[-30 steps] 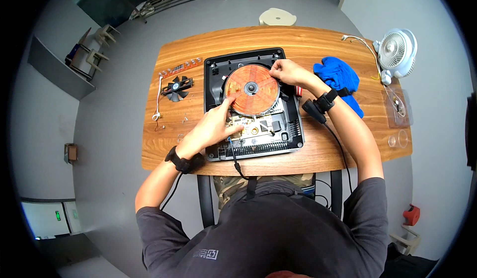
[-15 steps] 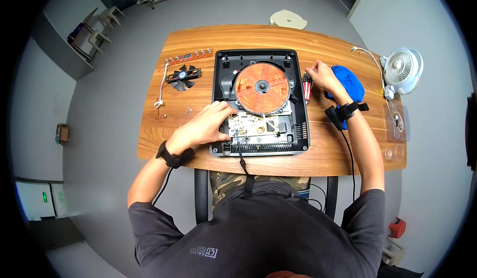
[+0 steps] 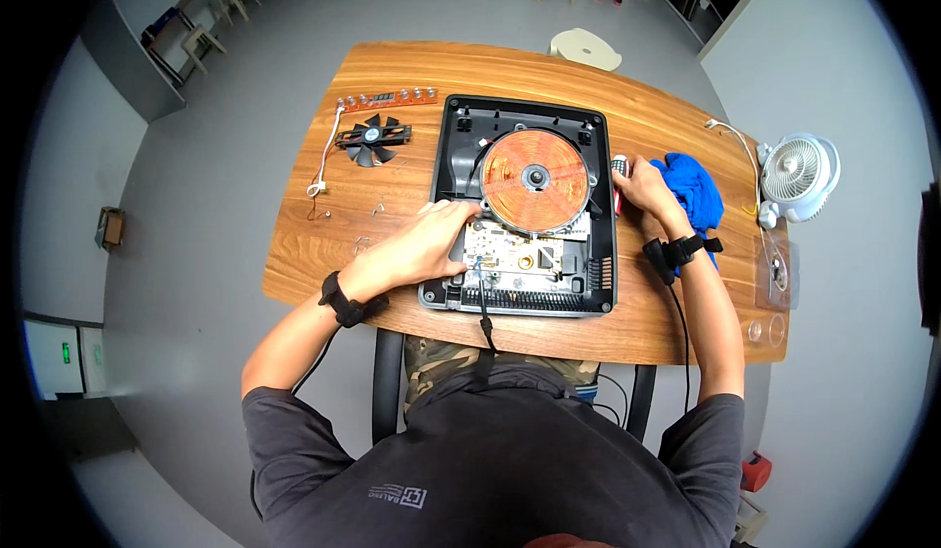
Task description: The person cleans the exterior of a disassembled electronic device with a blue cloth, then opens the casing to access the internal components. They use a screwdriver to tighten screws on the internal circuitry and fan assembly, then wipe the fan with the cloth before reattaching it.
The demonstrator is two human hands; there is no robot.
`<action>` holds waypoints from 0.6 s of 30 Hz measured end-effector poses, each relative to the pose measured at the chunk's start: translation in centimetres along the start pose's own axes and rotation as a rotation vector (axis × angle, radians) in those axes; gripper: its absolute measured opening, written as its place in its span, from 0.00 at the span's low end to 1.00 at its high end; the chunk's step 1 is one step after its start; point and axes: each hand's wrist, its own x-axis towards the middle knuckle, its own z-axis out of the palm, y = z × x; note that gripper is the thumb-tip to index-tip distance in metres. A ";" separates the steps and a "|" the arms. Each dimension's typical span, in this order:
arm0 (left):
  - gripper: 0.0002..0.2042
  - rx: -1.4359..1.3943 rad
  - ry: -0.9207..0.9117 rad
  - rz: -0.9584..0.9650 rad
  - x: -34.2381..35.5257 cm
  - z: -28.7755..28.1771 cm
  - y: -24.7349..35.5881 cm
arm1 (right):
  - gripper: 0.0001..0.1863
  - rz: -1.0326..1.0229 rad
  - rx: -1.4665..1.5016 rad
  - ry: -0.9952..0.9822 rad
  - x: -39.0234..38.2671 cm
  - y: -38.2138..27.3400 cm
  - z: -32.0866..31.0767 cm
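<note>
An opened induction cooker's black housing (image 3: 600, 283) lies in front of me, with a round copper coil (image 3: 510, 195) at its far part. Nearer to me sits a pale circuit board (image 3: 505, 244) with small components and a blue-ended wire. My left hand (image 3: 421, 244) holds the board's left end, thumb at the near side and fingers at the far side. Just right of the housing, my right hand (image 3: 647, 185) has its fingers closed around a red and black screwdriver (image 3: 619, 166); the fingers hide part of its handle.
A black cooling fan (image 3: 372, 136), an orange button board (image 3: 402, 98) and loose screws (image 3: 377, 209) lie on the left of the wooden table (image 3: 323, 254). At right are a blue cloth (image 3: 694, 190), a white desk fan (image 3: 799, 177) and a clear tray (image 3: 774, 278).
My right hand has come down onto the screwdriver and taken hold of it. My left hand stays at the circuit board. The whole view has shifted and turned slightly.
</note>
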 end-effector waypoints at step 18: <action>0.50 -0.021 0.010 -0.010 0.1 -0.1 0.3 | 0.33 -0.012 0.098 0.001 -1.4 -2.4 -1.0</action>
